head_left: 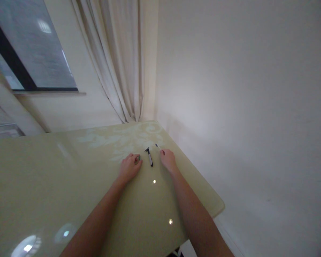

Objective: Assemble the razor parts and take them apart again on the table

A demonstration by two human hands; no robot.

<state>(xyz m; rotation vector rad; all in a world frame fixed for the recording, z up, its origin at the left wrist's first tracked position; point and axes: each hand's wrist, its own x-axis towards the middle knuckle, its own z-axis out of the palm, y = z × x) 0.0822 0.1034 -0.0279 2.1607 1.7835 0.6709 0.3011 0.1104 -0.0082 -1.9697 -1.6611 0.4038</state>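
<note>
A razor [150, 158] with a dark head and a grey-and-black handle lies on the table between my hands, touched by neither. My left hand [130, 167], resting on the tabletop to its left, has thumb and fingers curled around a small item with a green edge [139, 158]; its kind is too small to tell. To the razor's right, my right hand [168, 159] pinches a thin white stick with a dark tip [158, 146], which points away to the upper left. The fingers hide its near end.
The glossy, pale yellow-green table [69, 178] has a leaf pattern near its far corner and reflects lamps. A bare wall [243, 107] runs along its right edge. Beige curtains [123, 64] and a window [42, 43] are behind it.
</note>
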